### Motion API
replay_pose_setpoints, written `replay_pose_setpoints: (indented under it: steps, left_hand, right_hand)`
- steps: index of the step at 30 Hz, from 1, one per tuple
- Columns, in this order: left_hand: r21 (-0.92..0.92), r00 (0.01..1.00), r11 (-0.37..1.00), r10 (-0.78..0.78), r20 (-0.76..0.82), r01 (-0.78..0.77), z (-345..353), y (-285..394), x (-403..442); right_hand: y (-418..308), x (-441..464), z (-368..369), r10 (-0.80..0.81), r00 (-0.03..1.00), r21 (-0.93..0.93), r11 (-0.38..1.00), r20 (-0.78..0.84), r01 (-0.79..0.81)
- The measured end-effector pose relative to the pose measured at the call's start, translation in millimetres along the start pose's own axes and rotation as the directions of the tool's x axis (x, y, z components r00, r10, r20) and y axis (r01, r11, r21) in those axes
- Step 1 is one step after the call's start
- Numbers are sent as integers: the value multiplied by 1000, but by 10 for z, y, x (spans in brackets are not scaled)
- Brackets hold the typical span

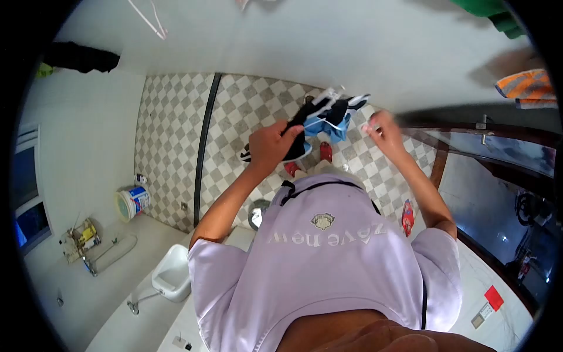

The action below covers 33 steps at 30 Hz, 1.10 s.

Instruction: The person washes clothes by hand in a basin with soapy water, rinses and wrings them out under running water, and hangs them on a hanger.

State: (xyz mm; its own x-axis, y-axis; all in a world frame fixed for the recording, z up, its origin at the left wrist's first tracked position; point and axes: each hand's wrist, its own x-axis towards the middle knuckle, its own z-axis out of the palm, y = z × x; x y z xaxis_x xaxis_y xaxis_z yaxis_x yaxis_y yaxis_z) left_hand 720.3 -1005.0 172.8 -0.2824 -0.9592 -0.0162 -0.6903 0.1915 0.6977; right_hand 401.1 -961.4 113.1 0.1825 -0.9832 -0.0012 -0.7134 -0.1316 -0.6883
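Observation:
My left hand point(271, 144) is closed on a black garment with white stripes point(297, 136), fingers wrapped round its cloth. Beside that hangs a light blue piece of clothing point(335, 130) with a thin white line across it, perhaps part of a hanger. More black and white cloth point(337, 108) bunches above the blue. To the right of the clothes, apart from them, my right hand point(382, 132) is raised with curled fingers. Motion blurs its fingertips, and I cannot make out anything in them.
Red shoes point(326, 152) stand on the checkered floor point(246, 100). A bucket point(124, 204) and a white sink point(173, 273) are at left. A white hanger point(153, 23) and an orange striped towel point(528, 85) hang above. A dark-framed doorway point(498, 138) is at right.

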Motion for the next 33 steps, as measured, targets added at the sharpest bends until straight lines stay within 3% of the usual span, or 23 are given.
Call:
replay_pose_setpoints:
  steps: [1,2,5,7,9,12,15,19,23,27,29,33]
  left_hand:
    - [6,999,999,39,21,-40,23,63,31]
    - [-8,998,998,58,34,-58,95,87,63]
    - [7,995,997,78,54,-79,172,226,185]
    - [5,986,988,152,64,-153,167,291,271]
    - [2,973,974,225,44,-225,140,349,423]
    - [58,928,927,373,-18,-371,-42,641,686]
    - [150,795,812,583,-167,-564,-198,991,1040]
    - [77,702,743,657,-274,-665,-405,1578,1539]
    - [371,441,563,819,-367,-738,-637,2231,2092]
    - [479,237,464,856,-460,-746,-1015,3069,2555]
    - [504,190,469,841,-507,-725,-1135,3454,2805]
    - [409,319,570,783,-534,-713,-1204,3927,3171]
  right_hand:
    - [-130,89,-125,48,973,-113,991,-227,-75]
    - [-239,205,-222,-196,933,-319,943,-302,95]
    - [-133,395,-207,-368,924,-349,883,-103,313]
    - [-40,432,-260,-269,956,-181,952,-118,245]
    - [-36,441,-390,-335,913,-219,933,-235,286]
    - [-328,397,-767,-286,863,-199,955,-416,221]
    - [-487,424,-1182,-338,767,-343,925,-546,164]
    - [-855,518,-1918,-456,656,-530,842,-601,100]
    - [-1184,612,-2705,-595,513,-705,708,-619,-30]
    - [-1607,701,-3555,-615,463,-759,604,-639,-244]
    - [-1769,779,-3961,-649,428,-771,591,-629,-238]
    - [-1981,953,-4381,-674,453,-809,429,-583,-402]
